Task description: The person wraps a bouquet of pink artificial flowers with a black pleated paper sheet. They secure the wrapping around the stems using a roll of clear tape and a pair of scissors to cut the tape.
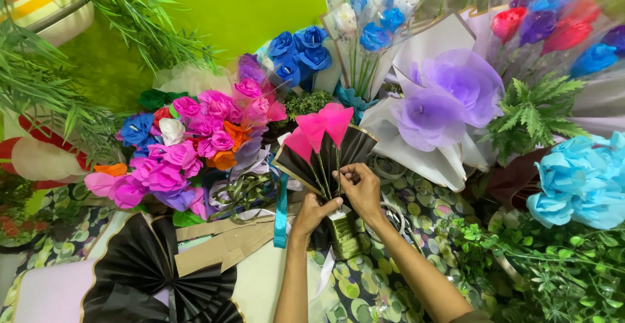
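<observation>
In the middle of the head view stands a small bouquet (323,144): three pink paper flowers on thin green stems, backed by black pleated wrapping paper with a gold edge. My left hand (314,211) grips the lower part of the black wrap where it narrows. My right hand (359,186) is pinched on the stems and the wrap's front, just above the left hand. Below both hands, a green block-like base (343,233) sits under the bouquet.
Paper bouquets crowd the back: pink and magenta (189,147), blue (296,53), purple in white wrap (443,102), light blue (579,180). A black pleated paper fan (150,271) and cardboard strips (228,245) lie at lower left. Green foliage (553,271) fills the lower right.
</observation>
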